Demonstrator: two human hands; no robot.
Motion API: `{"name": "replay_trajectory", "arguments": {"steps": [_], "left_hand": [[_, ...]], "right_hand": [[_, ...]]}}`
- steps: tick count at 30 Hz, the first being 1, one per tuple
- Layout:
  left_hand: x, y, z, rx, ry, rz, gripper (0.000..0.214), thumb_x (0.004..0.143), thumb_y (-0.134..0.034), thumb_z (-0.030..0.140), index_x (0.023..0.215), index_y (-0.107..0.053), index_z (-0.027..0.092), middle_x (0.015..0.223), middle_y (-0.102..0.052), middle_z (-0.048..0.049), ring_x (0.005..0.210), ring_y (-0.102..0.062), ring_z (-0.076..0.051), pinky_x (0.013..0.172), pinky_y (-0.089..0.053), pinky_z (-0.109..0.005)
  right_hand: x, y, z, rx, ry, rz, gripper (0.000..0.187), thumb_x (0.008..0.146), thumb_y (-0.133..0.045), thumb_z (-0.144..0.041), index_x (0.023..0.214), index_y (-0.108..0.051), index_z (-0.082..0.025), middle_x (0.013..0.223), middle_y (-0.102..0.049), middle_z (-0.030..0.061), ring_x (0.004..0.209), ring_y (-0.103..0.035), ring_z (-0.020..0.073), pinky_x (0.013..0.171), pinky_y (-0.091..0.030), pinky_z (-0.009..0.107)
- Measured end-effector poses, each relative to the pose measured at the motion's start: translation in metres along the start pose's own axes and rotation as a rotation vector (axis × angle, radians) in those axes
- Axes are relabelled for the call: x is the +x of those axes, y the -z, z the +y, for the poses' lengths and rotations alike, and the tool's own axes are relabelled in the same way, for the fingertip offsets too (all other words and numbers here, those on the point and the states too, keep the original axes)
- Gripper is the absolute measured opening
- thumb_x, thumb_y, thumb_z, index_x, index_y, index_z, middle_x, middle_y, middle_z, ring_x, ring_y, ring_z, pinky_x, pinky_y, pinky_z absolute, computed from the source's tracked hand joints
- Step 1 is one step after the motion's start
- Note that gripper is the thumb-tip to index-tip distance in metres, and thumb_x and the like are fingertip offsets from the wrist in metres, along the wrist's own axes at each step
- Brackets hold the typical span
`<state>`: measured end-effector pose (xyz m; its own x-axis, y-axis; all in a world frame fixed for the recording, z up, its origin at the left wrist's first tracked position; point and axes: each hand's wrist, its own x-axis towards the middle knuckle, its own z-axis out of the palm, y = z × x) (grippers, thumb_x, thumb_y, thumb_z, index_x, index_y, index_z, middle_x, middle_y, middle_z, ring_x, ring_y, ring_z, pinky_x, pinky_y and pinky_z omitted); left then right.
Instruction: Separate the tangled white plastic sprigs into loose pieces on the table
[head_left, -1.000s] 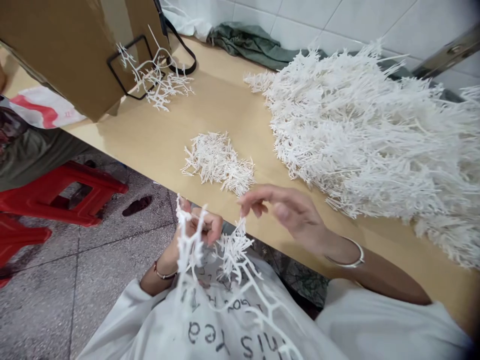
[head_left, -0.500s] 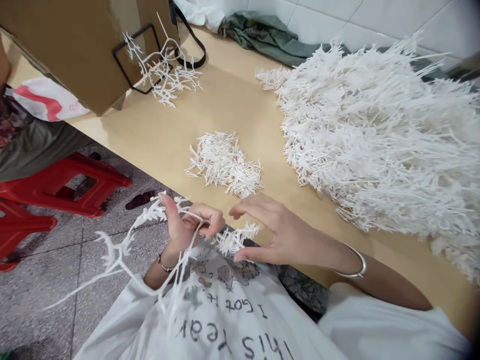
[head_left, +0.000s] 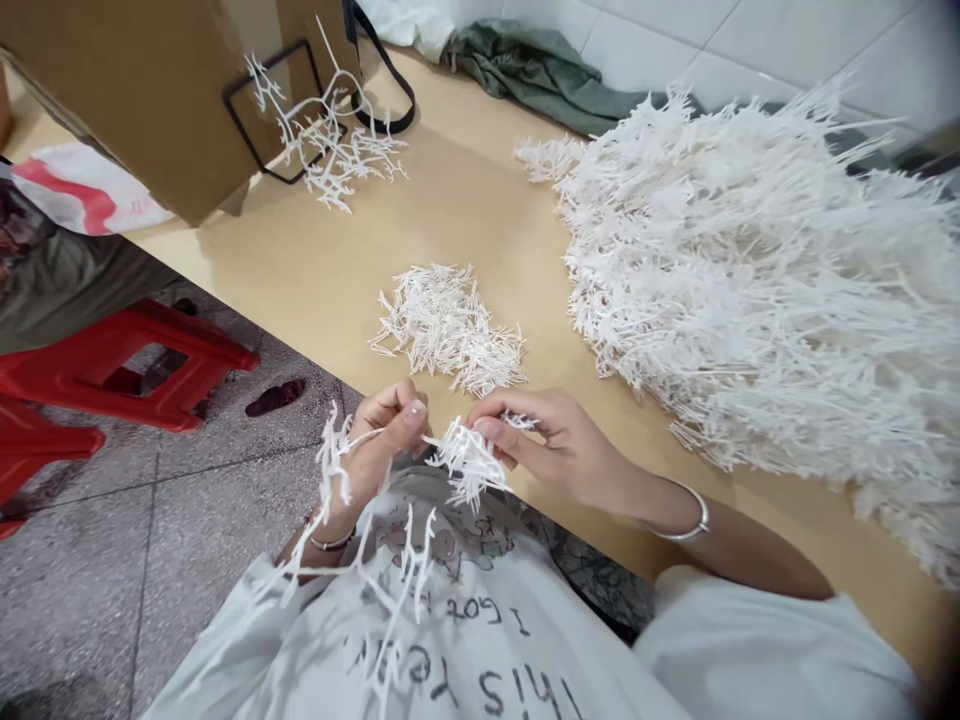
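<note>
Grip is clamped on both sides: the person's left hand point(head_left: 382, 445) and right hand point(head_left: 559, 445) each pinch thumb against fingers on a white plastic branch point(head_left: 469, 460), held just above the chest. Its bushy tuft sits between the 2 hands, and thin white strands trail down over a white printed T-shirt point(head_left: 450, 610). Exactly how each strand runs through the left fingers is hard to make out from here. A thin bracelet point(head_left: 332, 545) circles the left wrist, a silver bangle point(head_left: 694, 525) the right.

Just past the hands, a small heap of short white sprigs point(head_left: 448, 335) lies on the wooden desk point(head_left: 315, 250), with a huge white mass of sprigs point(head_left: 750, 290) to the right. Farther along, a tangle of longer branches point(head_left: 330, 150) rests against a cardboard box point(head_left: 127, 100). A green cloth point(head_left: 525, 75) lies bunched by the tiled wall point(head_left: 750, 40). Down on the speckled floor point(head_left: 97, 560) stand 2 red plastic stools point(head_left: 127, 365), near another person's patterned clothing point(head_left: 52, 280).
</note>
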<state>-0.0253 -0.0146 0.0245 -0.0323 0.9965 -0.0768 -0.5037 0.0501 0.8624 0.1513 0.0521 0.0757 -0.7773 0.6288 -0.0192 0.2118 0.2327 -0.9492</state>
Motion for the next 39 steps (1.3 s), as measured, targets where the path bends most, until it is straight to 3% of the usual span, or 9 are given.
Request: {"name": "replay_trajectory", "arguments": {"steps": [3, 6, 10, 14, 24, 29, 34, 36, 39], "left_hand": [[0.000, 0.003, 0.001, 0.198, 0.020, -0.124, 0.024, 0.073, -0.068, 0.038, 0.078, -0.056, 0.017, 0.053, -0.033, 0.0076, 0.045, -0.029, -0.006, 0.043, -0.021, -0.021], [0.000, 0.005, 0.001, 0.334, 0.034, -0.237, 0.028, 0.072, -0.068, 0.041, 0.069, -0.057, 0.015, 0.050, -0.028, 0.0078, 0.045, -0.024, -0.005, 0.043, -0.017, -0.022], [-0.002, 0.003, -0.001, 0.386, 0.009, -0.169, 0.023, 0.075, -0.066, 0.037, 0.077, -0.059, 0.016, 0.051, -0.033, 0.0073, 0.044, -0.023, -0.005, 0.043, -0.015, -0.023], [-0.001, 0.002, -0.005, 0.491, -0.077, -0.116, 0.018, 0.074, -0.068, 0.031, 0.084, -0.063, 0.016, 0.047, -0.020, 0.0101, 0.043, -0.014, -0.004, 0.043, -0.011, -0.023], [0.001, -0.006, -0.004, 0.349, 0.086, -0.087, 0.023, 0.076, -0.064, 0.034, 0.072, -0.049, 0.017, 0.054, -0.033, 0.0068, 0.045, -0.021, -0.005, 0.043, -0.014, -0.022], [0.006, -0.005, -0.009, 0.477, 0.007, -0.094, 0.018, 0.080, -0.061, 0.034, 0.079, -0.053, 0.018, 0.054, -0.029, 0.0074, 0.046, -0.022, -0.006, 0.045, -0.016, -0.023], [0.012, -0.002, -0.009, 0.626, -0.022, -0.127, 0.023, 0.082, -0.057, 0.035, 0.068, -0.054, 0.017, 0.049, -0.027, 0.0072, 0.045, -0.020, -0.006, 0.045, -0.015, -0.024], [0.014, -0.001, -0.008, 0.569, 0.031, -0.168, 0.030, 0.082, -0.055, 0.037, 0.062, -0.051, 0.016, 0.049, -0.029, 0.0063, 0.045, -0.021, -0.006, 0.044, -0.015, -0.024], [0.016, 0.002, -0.008, 0.375, 0.131, -0.251, 0.036, 0.079, -0.057, 0.040, 0.056, -0.046, 0.015, 0.049, -0.032, 0.0048, 0.045, -0.025, -0.006, 0.044, -0.018, -0.023]], "right_hand": [[0.003, -0.004, 0.002, 0.011, 0.026, 0.012, 0.022, 0.090, -0.051, -0.032, 0.082, -0.060, -0.014, 0.064, -0.055, -0.0018, 0.053, -0.049, 0.0062, 0.051, -0.039, 0.018], [0.006, -0.006, 0.004, -0.026, 0.003, 0.034, 0.020, 0.089, -0.053, -0.034, 0.094, -0.059, -0.016, 0.072, -0.057, -0.0007, 0.052, -0.046, 0.0057, 0.048, -0.036, 0.018], [0.007, -0.007, 0.006, 0.061, -0.032, 0.037, 0.023, 0.088, -0.055, -0.036, 0.100, -0.051, -0.018, 0.066, -0.049, -0.0045, 0.051, -0.042, 0.0054, 0.047, -0.035, 0.017], [0.006, -0.009, 0.012, 0.195, -0.044, 0.045, 0.019, 0.093, -0.047, -0.034, 0.102, -0.045, -0.018, 0.065, -0.048, -0.0051, 0.053, -0.046, 0.0054, 0.049, -0.038, 0.017], [0.010, -0.013, 0.020, -0.037, 0.120, 0.187, 0.012, 0.094, -0.043, -0.026, 0.088, -0.049, -0.017, 0.063, -0.048, -0.0043, 0.054, -0.047, 0.0059, 0.054, -0.039, 0.019], [0.012, -0.012, 0.023, -0.060, 0.115, 0.174, 0.015, 0.095, -0.042, -0.029, 0.089, -0.050, -0.017, 0.066, -0.050, -0.0027, 0.056, -0.048, 0.0070, 0.053, -0.038, 0.019], [0.014, -0.006, 0.023, -0.189, 0.094, 0.166, 0.018, 0.094, -0.044, -0.029, 0.084, -0.052, -0.017, 0.069, -0.050, -0.0015, 0.060, -0.044, 0.0077, 0.056, -0.034, 0.021], [0.014, -0.002, 0.022, -0.137, 0.065, 0.122, 0.020, 0.093, -0.045, -0.030, 0.080, -0.051, -0.016, 0.065, -0.045, -0.0031, 0.057, -0.039, 0.0069, 0.054, -0.031, 0.021], [0.013, 0.001, 0.022, 0.193, -0.021, -0.010, 0.025, 0.093, -0.045, -0.034, 0.075, -0.046, -0.016, 0.059, -0.038, -0.0057, 0.051, -0.033, 0.0052, 0.049, -0.026, 0.020]]}}
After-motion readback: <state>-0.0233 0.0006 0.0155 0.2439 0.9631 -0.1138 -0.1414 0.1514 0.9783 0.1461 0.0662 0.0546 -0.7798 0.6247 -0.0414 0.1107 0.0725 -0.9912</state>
